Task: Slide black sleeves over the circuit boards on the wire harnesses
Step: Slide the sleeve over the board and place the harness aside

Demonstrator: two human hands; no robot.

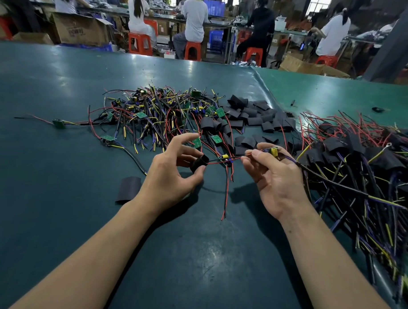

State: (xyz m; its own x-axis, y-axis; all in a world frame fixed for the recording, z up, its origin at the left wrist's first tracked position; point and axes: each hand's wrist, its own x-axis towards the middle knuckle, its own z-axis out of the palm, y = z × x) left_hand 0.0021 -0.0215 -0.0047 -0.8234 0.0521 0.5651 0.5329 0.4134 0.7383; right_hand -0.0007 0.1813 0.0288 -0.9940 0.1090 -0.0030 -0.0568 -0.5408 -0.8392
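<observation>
Left hand (pixel 174 174) pinching black sleeve (pixel 199 163), right hand (pixel 276 177) just right of sleeve gripping circuit board (pixel 273 151), red wire (pixel 223 162) strung between, spare sleeve (pixel 128 189) left on worktop (pixel 62 80)

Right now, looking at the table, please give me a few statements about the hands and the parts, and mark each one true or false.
1. The left hand holds a black sleeve. True.
2. The right hand is empty. False: it pinches a harness board and its wires.
3. The sleeve already covers the board. False: only the red and black wires run into it; the board is still bare.
4. A loose sleeve lies flat by the left wrist. True.
5. The sleeved harnesses are piled on the right. True.
</observation>
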